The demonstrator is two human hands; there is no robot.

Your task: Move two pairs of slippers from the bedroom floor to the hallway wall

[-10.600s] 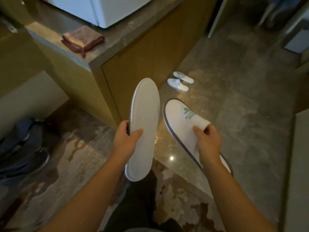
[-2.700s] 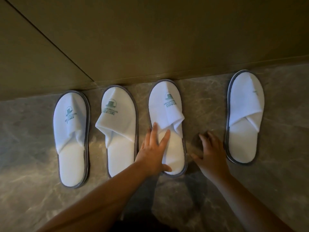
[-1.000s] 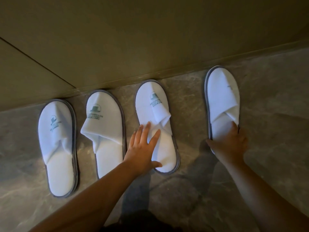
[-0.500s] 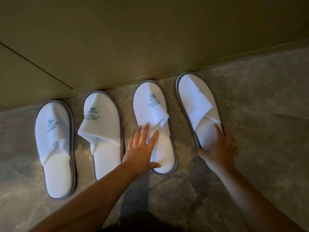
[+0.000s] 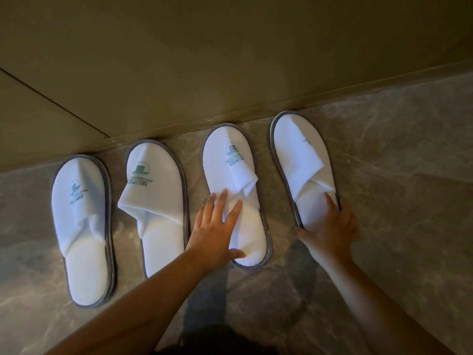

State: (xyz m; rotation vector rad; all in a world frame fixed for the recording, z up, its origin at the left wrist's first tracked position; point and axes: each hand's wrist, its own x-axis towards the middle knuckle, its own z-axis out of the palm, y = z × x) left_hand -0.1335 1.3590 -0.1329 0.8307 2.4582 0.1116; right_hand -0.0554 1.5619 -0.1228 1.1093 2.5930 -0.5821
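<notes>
The right hand has slid the fourth slipper in from well off to the side, so it now lies just beside the third slipper with its toe at the foot of the hallway wall; half a second ago that toe was a little short of the wall and the slipper more slanted. This grip is a loose clasp over the heel end, fingers spread across the insole and right edge, thumb at the near left rim, closed enough to steer it. The left hand has not moved: it lies flat and open on the third slipper, pinning it to the floor and not clasping it. To the left of that grip, the second slipper and, farther left, the first slipper rest untouched, toes to the wall. So all four now stand in one row and the task looks all but finished; only a slight lean in the fourth seems left to straighten. Three slippers carry a green crest with lettering beneath, too blurred to read; the fourth shows only a faint trace of print.
</notes>
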